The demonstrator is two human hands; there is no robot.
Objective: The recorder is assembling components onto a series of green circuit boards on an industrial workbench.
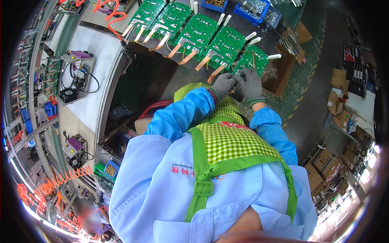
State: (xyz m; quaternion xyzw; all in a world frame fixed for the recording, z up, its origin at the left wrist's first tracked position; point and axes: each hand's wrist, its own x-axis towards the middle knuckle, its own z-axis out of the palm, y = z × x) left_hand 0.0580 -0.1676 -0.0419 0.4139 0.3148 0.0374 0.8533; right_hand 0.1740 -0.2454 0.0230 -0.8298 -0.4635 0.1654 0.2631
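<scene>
Both my hands wear grey gloves and meet at the near edge of the rightmost green circuit board (248,60). My left hand (223,86) has its fingers curled together beside the board's lower left corner. Close against it, my right hand (249,84) is bent with its fingers closed, just below the board. Whatever they pinch is too small and covered to make out. Several more green circuit boards (197,31) stand in a row to the left, each with bent copper strips (175,50) reaching over the near edge. White posts (274,56) stick out at the boards' far sides.
Blue bins (253,18) of small metal parts sit behind the boards. A cardboard box (279,81) stands on the floor at the right. An orange coiled air hose (117,16) hangs at the upper left, above a white bench (91,65) carrying purple-topped devices (82,54).
</scene>
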